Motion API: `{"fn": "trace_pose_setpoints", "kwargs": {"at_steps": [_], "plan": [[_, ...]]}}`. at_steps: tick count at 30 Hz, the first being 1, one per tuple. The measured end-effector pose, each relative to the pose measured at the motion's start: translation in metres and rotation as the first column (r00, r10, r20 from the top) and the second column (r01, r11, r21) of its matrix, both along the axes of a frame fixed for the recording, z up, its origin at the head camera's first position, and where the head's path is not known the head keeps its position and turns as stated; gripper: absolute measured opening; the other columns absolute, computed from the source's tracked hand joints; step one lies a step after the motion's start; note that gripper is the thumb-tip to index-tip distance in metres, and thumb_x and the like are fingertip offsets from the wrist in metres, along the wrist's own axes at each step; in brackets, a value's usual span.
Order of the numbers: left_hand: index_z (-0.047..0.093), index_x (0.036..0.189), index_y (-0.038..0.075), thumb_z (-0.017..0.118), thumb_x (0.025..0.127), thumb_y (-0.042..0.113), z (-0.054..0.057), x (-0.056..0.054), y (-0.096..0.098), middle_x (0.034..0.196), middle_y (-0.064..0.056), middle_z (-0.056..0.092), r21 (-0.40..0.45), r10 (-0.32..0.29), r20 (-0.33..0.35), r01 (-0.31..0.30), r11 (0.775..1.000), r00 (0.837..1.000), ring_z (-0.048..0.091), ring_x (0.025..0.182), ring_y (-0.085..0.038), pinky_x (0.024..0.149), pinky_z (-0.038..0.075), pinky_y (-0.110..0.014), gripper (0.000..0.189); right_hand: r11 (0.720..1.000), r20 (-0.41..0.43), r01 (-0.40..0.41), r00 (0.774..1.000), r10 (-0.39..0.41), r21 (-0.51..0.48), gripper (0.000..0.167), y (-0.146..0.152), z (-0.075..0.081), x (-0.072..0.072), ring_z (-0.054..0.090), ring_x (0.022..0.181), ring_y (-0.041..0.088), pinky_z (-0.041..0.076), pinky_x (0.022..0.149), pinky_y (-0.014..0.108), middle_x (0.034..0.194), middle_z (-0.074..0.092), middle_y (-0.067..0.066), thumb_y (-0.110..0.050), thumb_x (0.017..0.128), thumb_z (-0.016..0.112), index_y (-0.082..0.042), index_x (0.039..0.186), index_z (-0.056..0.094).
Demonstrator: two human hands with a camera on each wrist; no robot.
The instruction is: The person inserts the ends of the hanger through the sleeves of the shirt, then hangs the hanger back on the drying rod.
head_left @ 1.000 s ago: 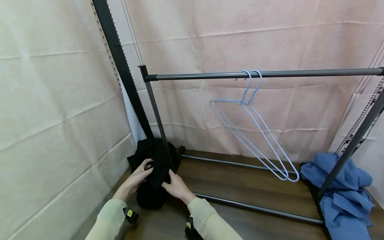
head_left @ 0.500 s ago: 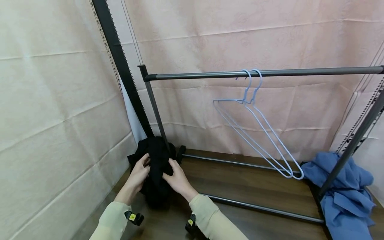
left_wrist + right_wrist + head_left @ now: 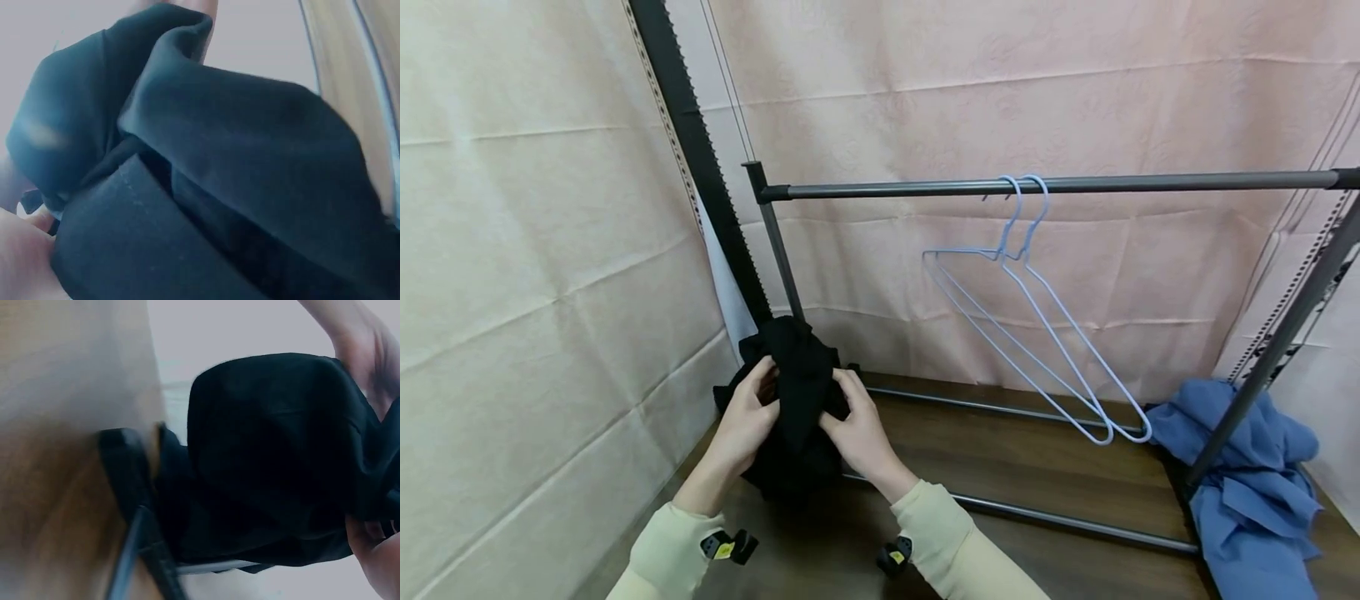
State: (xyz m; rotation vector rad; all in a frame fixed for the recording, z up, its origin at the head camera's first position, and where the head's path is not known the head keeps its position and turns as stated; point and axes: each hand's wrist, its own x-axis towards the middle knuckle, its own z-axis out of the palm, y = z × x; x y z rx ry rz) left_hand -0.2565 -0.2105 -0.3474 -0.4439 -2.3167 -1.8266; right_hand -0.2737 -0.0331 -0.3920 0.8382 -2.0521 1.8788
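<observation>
A bunched black cloth garment (image 3: 801, 392) is held up between both hands at the left end of the rack, in front of its left post. My left hand (image 3: 743, 423) grips its left side, fingers curled into the folds. On the opposite side my right hand (image 3: 862, 429) pinches the fabric between thumb and fingers. Loose folds of the black garment (image 3: 250, 137) fill the left wrist view. Seen from the right wrist, the black garment (image 3: 269, 437) is a rounded bundle with a hand at either side. Its kind does not show.
A dark metal clothes rack has a top rail (image 3: 1150, 182) with two light-blue hangers (image 3: 1019, 202) on it. Low bars (image 3: 1060, 518) run along the wooden floor (image 3: 1000, 454). Crumpled blue cloth (image 3: 1255, 500) lies at the right post. Pale fabric walls stand behind and left.
Both hands have risen, lifting the black garment toward the back and up the left post. The hands are a little further apart. The hangers have swung slightly.
</observation>
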Motion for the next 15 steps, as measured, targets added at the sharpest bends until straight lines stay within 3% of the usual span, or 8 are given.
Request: {"fn": "trace_pose_setpoints", "kwargs": {"at_steps": [4,8,15], "plan": [[0.045,0.145,0.006,0.06,0.096,0.0,0.018,0.012,0.016,0.141,-0.01,0.051,0.01,-0.02,-0.065,0.021,1.0,0.998,0.048,0.125,-0.023,0.094,0.044,-0.024,0.051,0.999,-0.054,0.019,0.998,-0.021,-0.043,0.045,0.015,0.016,0.013,0.05,0.115,0.02,0.04,0.101,0.04,0.129,0.055,0.002,-0.001,0.095,0.068,-0.014,0.137,0.057],[0.047,0.143,0.006,0.061,0.097,0.001,0.033,0.024,0.032,0.137,-0.01,0.053,0.042,-0.08,-0.117,0.085,0.995,0.99,0.052,0.118,-0.023,0.09,0.048,-0.027,0.048,0.996,-0.125,0.034,0.991,-0.044,-0.084,0.042,0.033,0.03,0.028,0.051,0.109,0.019,0.04,0.094,0.035,0.125,0.056,0.002,-0.002,0.095,0.068,-0.015,0.135,0.06],[0.052,0.134,0.006,0.063,0.098,0.002,0.05,0.041,0.064,0.123,-0.013,0.059,0.072,-0.219,-0.171,0.234,0.97,0.961,0.058,0.101,-0.024,0.08,0.052,-0.031,0.038,0.988,-0.285,0.082,0.951,-0.117,-0.131,0.041,0.067,0.042,0.049,0.054,0.108,0.021,0.046,0.093,0.032,0.122,0.057,0.007,0.005,0.093,0.068,-0.01,0.13,0.061]]}}
